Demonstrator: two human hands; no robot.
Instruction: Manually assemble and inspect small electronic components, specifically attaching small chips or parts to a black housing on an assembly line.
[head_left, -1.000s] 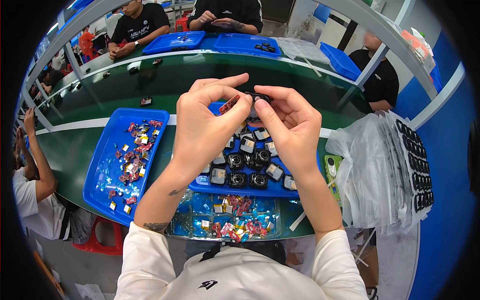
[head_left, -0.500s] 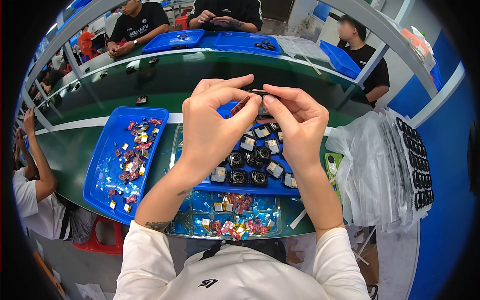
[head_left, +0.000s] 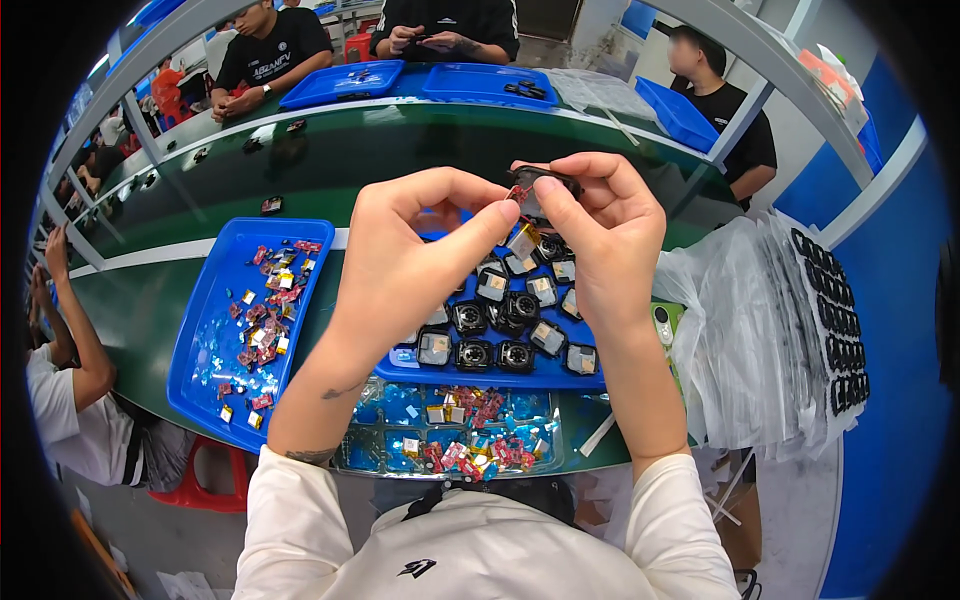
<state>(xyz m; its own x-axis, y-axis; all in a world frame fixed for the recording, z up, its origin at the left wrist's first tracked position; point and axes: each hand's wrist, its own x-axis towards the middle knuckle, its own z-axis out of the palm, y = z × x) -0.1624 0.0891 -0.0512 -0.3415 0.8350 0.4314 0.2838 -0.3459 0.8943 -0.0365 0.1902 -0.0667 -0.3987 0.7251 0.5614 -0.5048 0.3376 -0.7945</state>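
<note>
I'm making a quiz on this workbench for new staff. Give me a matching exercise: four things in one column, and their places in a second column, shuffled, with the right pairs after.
Things:
1. small black part with red wires
2. left blue tray of small red and gold pieces
3. middle blue tray of black round parts
4. stack of clear bags

Places:
A. at the person's right, on the bench edge
B. below the raised hands
C. pinched between the fingers of the left hand and the right hand
D. at the person's left on the green bench

Pairs: 1-C, 2-D, 3-B, 4-A
</note>
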